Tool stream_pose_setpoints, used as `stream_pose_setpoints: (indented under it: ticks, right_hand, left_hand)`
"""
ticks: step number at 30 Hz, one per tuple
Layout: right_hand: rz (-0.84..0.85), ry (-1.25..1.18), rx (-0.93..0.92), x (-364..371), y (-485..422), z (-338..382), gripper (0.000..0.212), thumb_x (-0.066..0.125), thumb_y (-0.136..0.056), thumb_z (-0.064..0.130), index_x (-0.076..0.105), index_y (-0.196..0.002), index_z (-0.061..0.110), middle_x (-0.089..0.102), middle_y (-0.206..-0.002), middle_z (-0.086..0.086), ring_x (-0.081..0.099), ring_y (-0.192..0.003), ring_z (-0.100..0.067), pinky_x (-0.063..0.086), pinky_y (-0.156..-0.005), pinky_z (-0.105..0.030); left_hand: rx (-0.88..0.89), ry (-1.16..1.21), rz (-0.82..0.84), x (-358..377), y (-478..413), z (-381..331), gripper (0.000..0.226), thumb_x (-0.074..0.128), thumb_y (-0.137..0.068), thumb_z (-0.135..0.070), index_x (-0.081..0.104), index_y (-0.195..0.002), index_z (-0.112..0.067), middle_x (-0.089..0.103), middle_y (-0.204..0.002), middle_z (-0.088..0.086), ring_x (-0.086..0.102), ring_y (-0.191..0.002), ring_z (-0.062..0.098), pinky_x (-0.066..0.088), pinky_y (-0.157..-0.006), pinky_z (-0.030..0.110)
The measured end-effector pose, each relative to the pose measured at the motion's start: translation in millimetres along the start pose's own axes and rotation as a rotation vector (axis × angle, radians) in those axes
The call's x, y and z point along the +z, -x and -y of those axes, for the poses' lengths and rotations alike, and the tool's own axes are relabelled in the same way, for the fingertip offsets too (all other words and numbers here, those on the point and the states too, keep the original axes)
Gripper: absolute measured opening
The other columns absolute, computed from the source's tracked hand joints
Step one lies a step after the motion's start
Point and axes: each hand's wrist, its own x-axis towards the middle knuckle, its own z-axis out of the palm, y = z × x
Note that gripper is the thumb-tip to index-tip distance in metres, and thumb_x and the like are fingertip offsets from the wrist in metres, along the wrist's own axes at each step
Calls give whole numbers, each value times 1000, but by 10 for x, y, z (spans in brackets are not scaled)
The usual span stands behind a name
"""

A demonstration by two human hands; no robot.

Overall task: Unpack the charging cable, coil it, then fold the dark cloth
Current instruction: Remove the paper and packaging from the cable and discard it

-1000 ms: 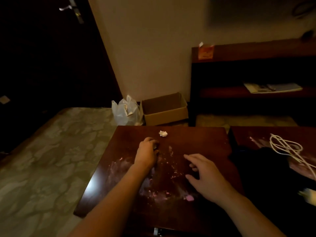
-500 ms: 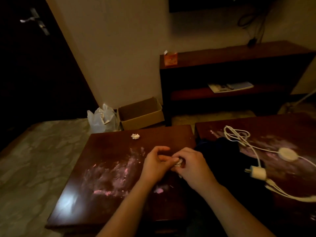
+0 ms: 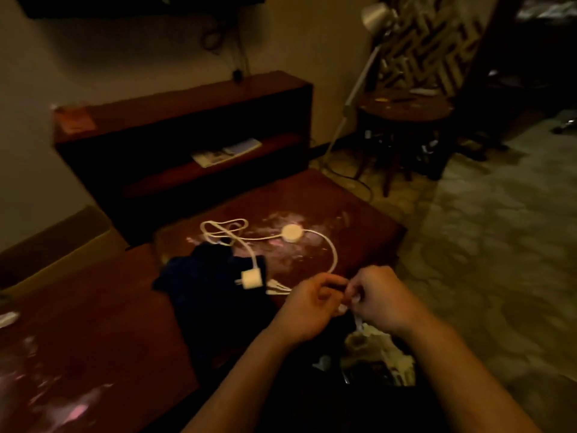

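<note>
A white charging cable [image 3: 332,254] lies loose on the dark wooden table [image 3: 359,220], with a round puck [image 3: 292,233] and a white plug [image 3: 252,279]. The plug rests on a crumpled dark blue cloth [image 3: 206,285] left of my hands. My left hand [image 3: 307,304] and my right hand [image 3: 379,300] meet above the table's near right corner. Both pinch a small pale scrap [image 3: 346,300] between their fingertips; the scrap is blurred and I cannot tell what it is.
A dark bin or bag holding pale rubbish [image 3: 377,354] sits below my hands. A second table top [image 3: 78,354] adjoins on the left. Behind stand a low shelf unit [image 3: 187,126], a floor lamp [image 3: 352,89] and a round side table [image 3: 406,110].
My view has swung right, from the left table to the cable and cloth. My hands, apart a second ago, came together on the small scrap and moved right over the bin.
</note>
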Motion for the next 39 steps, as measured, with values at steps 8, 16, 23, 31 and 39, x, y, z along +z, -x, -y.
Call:
stream_pose_setpoints:
  ticks: [8, 16, 23, 31, 39]
  right_hand:
    - [260, 43, 420, -22, 235, -1073, 29, 63, -92, 14, 65, -120, 5, 66, -119, -16, 64, -114, -29, 46, -78, -27]
    - [308, 63, 506, -147, 284, -1325, 35, 62, -95, 16, 58, -128, 5, 60, -119, -13, 61, -113, -28, 45, -81, -29]
    - [105, -69, 244, -179, 146, -782, 19, 59, -88, 8, 72, -77, 14, 68, -81, -4, 65, -78, -19, 47, -60, -27]
    - [91, -171, -353, 351, -179, 1023, 26, 67, -94, 16, 73, -116, 29, 70, -113, 12, 63, -104, -4, 46, -90, -19]
    - [307, -163, -753, 1426, -116, 2820, 83, 60, -99, 14, 11, -161, 38, 6, -165, 25, 10, -152, -1, 15, -123, -25]
  left_hand:
    - [67, -197, 425, 1437, -594, 136, 56, 63, -76, -25, 60, -131, -19, 65, -134, 6, 59, -126, 16, 47, -108, 34]
    - [-41, -312, 511, 1569, -714, 312, 49, 49, -100, -7, 45, -148, -14, 53, -146, 9, 52, -134, 21, 44, -110, 34]
    - [83, -287, 257, 934, -452, 158, 45, 46, -94, -9, 55, -136, -21, 67, -130, 2, 63, -119, 12, 48, -107, 32]
    - [65, -352, -289, -959, 554, 99, 39, 48, -98, -3, 64, -127, -22, 71, -119, -5, 65, -97, -3, 48, -79, 6]
    - [-468, -515, -837, -2955, 1962, 821, 42, 53, -97, -10, 56, -139, -16, 60, -137, 9, 59, -124, 22, 45, -103, 27]
